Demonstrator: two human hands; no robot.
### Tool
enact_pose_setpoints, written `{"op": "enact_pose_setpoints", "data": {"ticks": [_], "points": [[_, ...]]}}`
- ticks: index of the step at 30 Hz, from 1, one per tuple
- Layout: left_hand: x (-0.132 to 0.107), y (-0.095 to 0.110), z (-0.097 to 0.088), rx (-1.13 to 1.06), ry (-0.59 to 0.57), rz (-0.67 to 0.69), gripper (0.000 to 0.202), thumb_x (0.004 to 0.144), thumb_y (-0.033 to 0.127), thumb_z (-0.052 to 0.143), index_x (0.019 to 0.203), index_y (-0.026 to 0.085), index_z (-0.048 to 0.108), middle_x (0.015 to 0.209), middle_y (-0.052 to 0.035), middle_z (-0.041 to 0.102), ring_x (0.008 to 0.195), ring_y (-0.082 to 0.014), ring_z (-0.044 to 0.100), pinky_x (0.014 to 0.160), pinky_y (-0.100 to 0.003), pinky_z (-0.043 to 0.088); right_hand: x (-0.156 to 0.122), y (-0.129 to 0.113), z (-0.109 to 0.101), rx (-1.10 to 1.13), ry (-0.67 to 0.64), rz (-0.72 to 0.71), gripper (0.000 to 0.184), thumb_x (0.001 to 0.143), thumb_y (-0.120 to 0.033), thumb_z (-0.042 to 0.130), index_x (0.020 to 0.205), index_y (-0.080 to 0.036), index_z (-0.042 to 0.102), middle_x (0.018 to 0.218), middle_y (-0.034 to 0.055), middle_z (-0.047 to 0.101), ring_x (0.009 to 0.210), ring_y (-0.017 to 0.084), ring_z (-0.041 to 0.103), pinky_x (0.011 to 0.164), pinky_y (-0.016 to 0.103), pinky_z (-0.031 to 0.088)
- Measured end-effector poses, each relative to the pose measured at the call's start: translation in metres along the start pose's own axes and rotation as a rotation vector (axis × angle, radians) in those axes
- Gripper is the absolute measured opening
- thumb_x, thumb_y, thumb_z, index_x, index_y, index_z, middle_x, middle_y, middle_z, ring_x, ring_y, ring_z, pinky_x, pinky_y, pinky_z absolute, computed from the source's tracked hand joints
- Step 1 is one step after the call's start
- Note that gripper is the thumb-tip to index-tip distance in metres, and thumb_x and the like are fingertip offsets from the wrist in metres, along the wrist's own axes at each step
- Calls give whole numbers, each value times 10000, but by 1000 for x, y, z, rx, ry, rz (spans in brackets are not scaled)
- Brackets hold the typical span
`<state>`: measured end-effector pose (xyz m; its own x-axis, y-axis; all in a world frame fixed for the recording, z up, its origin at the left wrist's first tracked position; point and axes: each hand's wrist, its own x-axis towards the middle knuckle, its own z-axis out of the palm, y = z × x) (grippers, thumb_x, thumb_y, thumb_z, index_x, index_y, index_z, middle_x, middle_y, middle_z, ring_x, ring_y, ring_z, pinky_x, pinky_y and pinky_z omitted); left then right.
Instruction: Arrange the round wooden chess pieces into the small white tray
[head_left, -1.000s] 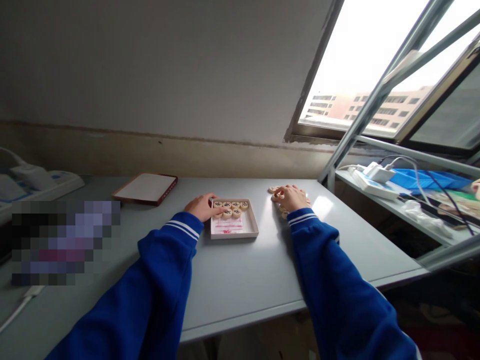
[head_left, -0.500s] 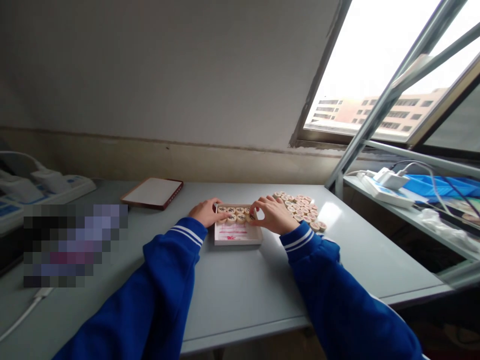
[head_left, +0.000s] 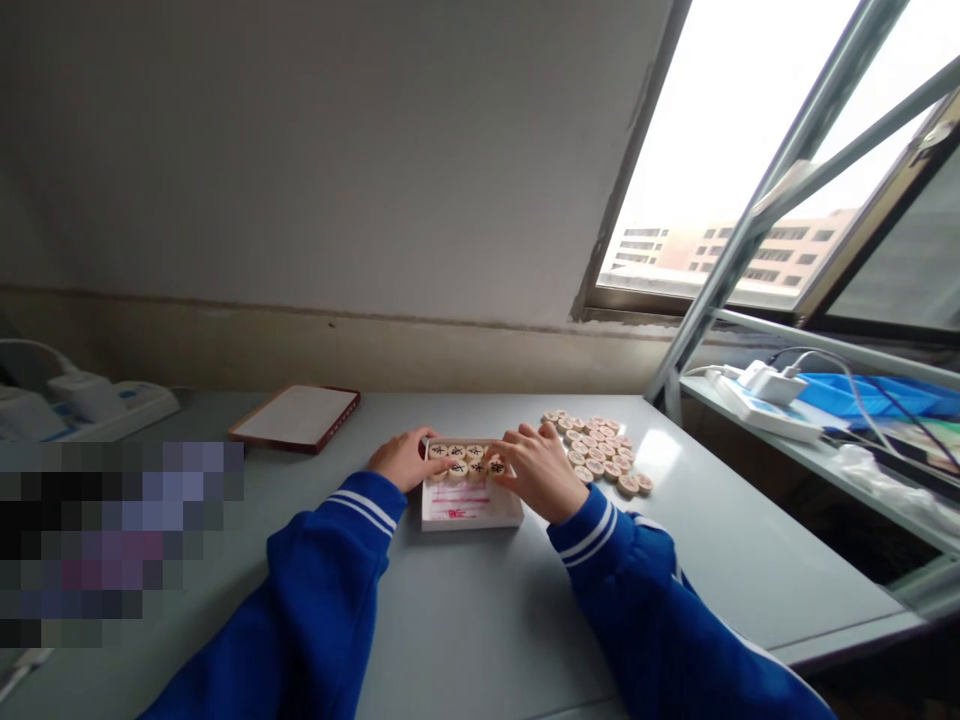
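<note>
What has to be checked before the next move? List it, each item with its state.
1. Xiangqi pieces in the white box lie flat in two rows, characters up: ok.
2. White box sits flat on the grey table: ok.
3. Loose pieces lie in a cluster right of the box, beside the right hand: ok.
4. Left hand at the box's left end, fingers over the pieces: ok.
5. Whether the right hand holds a piece: cannot tell.

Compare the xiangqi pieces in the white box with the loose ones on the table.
The boxed pieces sit in two short rows inside the white box; the loose pieces form a bigger cluster on the grey table. Right-hand fingers touch the boxed pieces, not the loose pieces. Both are round, pale wooden discs.
</note>
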<state>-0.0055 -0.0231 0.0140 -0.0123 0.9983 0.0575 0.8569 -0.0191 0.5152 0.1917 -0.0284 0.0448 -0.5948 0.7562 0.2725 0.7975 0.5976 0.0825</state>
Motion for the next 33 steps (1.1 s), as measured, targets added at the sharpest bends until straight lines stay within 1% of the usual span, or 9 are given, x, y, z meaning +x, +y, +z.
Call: {"op": "enact_pose_setpoints", "data": {"ticks": [3,7,9,11,14,19,25,30,33], "points": [[1,-2,0,-1,-2,1,398,684,551,468,898,234,579,751,-20,622,695,-175,565,569,-245,370,3,20,1,108,34,45,122,756,-316,584,859,-257,610,841,6,620,820,166,498,725,313,251],[5,-6,1,-28,36,1,365,743,492,390,872,218,594,789,-35,632,749,-178,571,631,-248,400,9,63,17,-22,251,339,191,817,-245,465,966,-241,583,1029,51,574,964,207,456,774,352,265],[7,-7,1,-26,47,-4,307,732,414,416,871,211,598,809,-40,639,769,-180,574,661,-250,411,10,80,31,-92,210,419,269,796,-256,478,1051,-214,549,1117,94,530,1019,247,420,793,390,272],[7,-7,0,-24,38,-24,286,716,374,425,864,209,604,823,-42,644,762,-185,576,670,-257,420,9,90,42,-133,120,397,278,786,-255,477,1046,-186,547,1173,120,493,1056,270,388,813,425,268],[5,-3,-3,-23,33,-55,292,702,384,430,845,210,615,820,-42,649,754,-192,580,662,-263,430,7,93,48,-163,65,352,215,782,-196,451,959,-176,570,1124,115,526,1043,263,395,839,443,245],[4,0,-3,-60,53,-61,331,686,437,453,849,202,620,857,-50,649,794,-198,579,695,-262,437,7,90,41,-115,65,333,142,777,-191,462,804,-213,599,977,49,597,937,218,459,841,419,231],[4,-2,-2,-80,34,-59,382,710,485,432,864,189,617,889,-63,636,842,-214,565,746,-285,425,8,92,46,-122,92,329,272,790,-217,463,1047,-174,541,1117,113,529,1015,258,402,806,418,248],[3,-1,-1,-46,45,-48,381,715,490,434,876,196,615,871,-53,632,813,-204,561,733,-281,420,8,97,53,-72,62,321,205,811,-208,430,945,-195,584,981,77,603,976,250,437,913,544,117],[3,-1,-1,-48,42,-40,389,716,491,435,891,193,614,856,-47,632,795,-189,558,725,-263,418,9,93,47,-56,84,309,165,818,-253,447,869,-212,598,890,55,628,956,250,463,949,544,61]]}}
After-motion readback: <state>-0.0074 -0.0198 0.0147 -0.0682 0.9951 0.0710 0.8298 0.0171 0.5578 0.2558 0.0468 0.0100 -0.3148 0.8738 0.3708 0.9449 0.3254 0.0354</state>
